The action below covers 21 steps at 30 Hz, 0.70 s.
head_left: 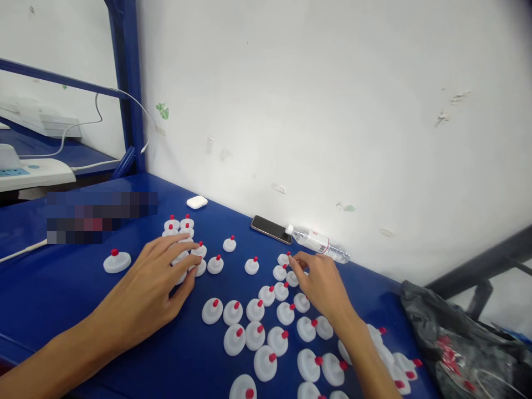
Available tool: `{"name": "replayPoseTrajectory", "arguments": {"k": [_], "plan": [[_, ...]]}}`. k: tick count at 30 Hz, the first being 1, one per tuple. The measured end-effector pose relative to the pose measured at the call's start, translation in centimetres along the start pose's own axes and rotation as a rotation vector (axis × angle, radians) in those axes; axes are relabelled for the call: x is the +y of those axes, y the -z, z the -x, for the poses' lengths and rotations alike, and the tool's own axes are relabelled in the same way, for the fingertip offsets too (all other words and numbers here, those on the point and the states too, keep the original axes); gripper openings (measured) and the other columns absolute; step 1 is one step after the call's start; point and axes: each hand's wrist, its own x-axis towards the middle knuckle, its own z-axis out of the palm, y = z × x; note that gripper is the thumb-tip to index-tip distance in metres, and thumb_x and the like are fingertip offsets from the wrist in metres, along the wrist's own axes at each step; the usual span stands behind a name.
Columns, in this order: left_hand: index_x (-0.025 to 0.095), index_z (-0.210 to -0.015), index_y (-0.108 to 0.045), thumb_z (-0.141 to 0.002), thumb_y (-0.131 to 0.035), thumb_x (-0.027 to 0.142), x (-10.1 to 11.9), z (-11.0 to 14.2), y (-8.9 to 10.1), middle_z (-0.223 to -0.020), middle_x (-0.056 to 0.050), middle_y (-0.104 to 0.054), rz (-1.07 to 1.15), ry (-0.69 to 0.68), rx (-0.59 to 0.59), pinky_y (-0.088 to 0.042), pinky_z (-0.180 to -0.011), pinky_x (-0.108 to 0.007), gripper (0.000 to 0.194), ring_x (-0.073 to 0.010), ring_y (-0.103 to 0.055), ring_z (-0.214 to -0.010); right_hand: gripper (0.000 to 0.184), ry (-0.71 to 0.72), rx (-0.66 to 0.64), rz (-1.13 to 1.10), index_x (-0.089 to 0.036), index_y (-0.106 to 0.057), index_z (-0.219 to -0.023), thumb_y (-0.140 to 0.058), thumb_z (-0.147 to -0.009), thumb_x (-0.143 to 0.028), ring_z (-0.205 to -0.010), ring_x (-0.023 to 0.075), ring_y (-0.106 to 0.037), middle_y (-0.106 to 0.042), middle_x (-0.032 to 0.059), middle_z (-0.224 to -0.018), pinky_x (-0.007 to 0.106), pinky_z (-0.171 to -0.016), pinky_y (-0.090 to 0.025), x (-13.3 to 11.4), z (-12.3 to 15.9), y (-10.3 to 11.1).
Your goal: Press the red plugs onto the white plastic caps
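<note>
Several white round caps with red tips stand spread over the blue table. My left hand lies over a cluster of caps at the left, fingers stretched and curled around a few of them. My right hand reaches into the middle group, its fingertips pinching at a cap near the back. One larger cap stands alone at the far left.
A black phone, a white earbud case and a lying water bottle rest along the white wall. A black plastic bag of parts sits at the right. A blue frame post and cables rise at the left.
</note>
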Motion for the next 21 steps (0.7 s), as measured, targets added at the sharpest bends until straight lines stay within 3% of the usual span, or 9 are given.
{"name": "replayPoseTrajectory", "arguments": {"k": [3, 5, 7, 9, 11, 14, 21], "plan": [[0.020, -0.134, -0.084, -0.125, -0.050, 0.031, 0.1, -0.6, 1.0, -0.162, -0.024, -0.078, -0.097, 0.119, 0.025, -0.053, -0.132, -0.078, 0.037, -0.0541, -0.059, -0.170, 0.024, -0.002, 0.005, 0.001, -0.021, -0.086, -0.103, -0.080, -0.124, -0.030, -0.087, 0.0203, -0.087, -0.088, -0.0031, -0.090, 0.049, -0.109, -0.072, -0.1, 0.0, 0.0], [0.017, -0.147, -0.082, -0.125, -0.047, 0.037, 0.0, -0.8, 1.3, -0.182, -0.029, -0.061, -0.171, 0.235, 0.008, -0.043, -0.136, -0.093, 0.046, -0.0663, -0.037, -0.183, 0.025, -0.007, 0.008, 0.001, -0.021, -0.085, -0.102, -0.079, -0.124, -0.031, -0.086, 0.0201, -0.086, -0.087, -0.0033, -0.089, 0.048, -0.106, -0.072, -0.1, 0.1, 0.0], [0.016, -0.152, -0.081, -0.125, -0.038, 0.044, -0.4, -0.7, 1.2, -0.188, -0.031, -0.050, -0.228, 0.348, -0.038, -0.035, -0.135, -0.102, 0.058, -0.0741, -0.019, -0.187, 0.026, -0.005, 0.007, 0.000, -0.021, -0.085, -0.102, -0.079, -0.124, -0.032, -0.086, 0.0200, -0.085, -0.086, -0.0034, -0.089, 0.047, -0.105, -0.072, -0.1, 0.1, 0.1], [0.011, -0.150, -0.082, -0.125, -0.028, 0.051, -1.0, -0.3, 0.7, -0.180, -0.037, -0.054, -0.261, 0.423, -0.104, -0.039, -0.128, -0.107, 0.072, -0.0805, -0.023, -0.182, 0.026, 0.001, 0.003, -0.001, -0.022, -0.084, -0.101, -0.080, -0.124, -0.032, -0.087, 0.0200, -0.085, -0.086, -0.0034, -0.090, 0.047, -0.106, -0.072, -0.1, 0.1, 0.1], [0.009, -0.149, -0.081, -0.124, -0.020, 0.056, -1.6, 0.2, 0.1, -0.165, -0.040, -0.064, -0.263, 0.457, -0.182, -0.054, -0.118, -0.101, 0.082, -0.0781, -0.049, -0.168, 0.026, 0.008, -0.003, 0.001, -0.022, -0.083, -0.101, -0.080, -0.124, -0.032, -0.088, 0.0202, -0.085, -0.086, -0.0034, -0.090, 0.048, -0.107, -0.072, 0.0, 0.0, 0.0], [0.019, -0.155, -0.080, -0.123, -0.017, 0.059, -2.2, 0.8, -0.6, -0.151, -0.033, -0.074, -0.217, 0.462, -0.281, -0.070, -0.103, -0.083, 0.081, -0.0597, -0.077, -0.140, 0.028, 0.019, -0.021, 0.005, -0.022, -0.082, -0.098, -0.081, -0.124, -0.033, -0.087, 0.0201, -0.084, -0.083, -0.0046, -0.086, 0.048, -0.108, -0.071, 0.0, 0.0, -0.1], [0.025, -0.162, -0.079, -0.128, -0.022, 0.063, -2.5, 1.5, -1.3, -0.156, -0.023, -0.080, -0.062, 0.403, -0.279, -0.070, -0.110, -0.063, 0.077, -0.0480, -0.078, -0.144, 0.031, 0.033, -0.043, 0.001, -0.023, -0.081, -0.096, -0.077, -0.126, -0.033, -0.081, 0.0199, -0.081, -0.078, -0.0064, -0.079, 0.047, -0.106, -0.069, -0.2, 0.0, -0.2]]}}
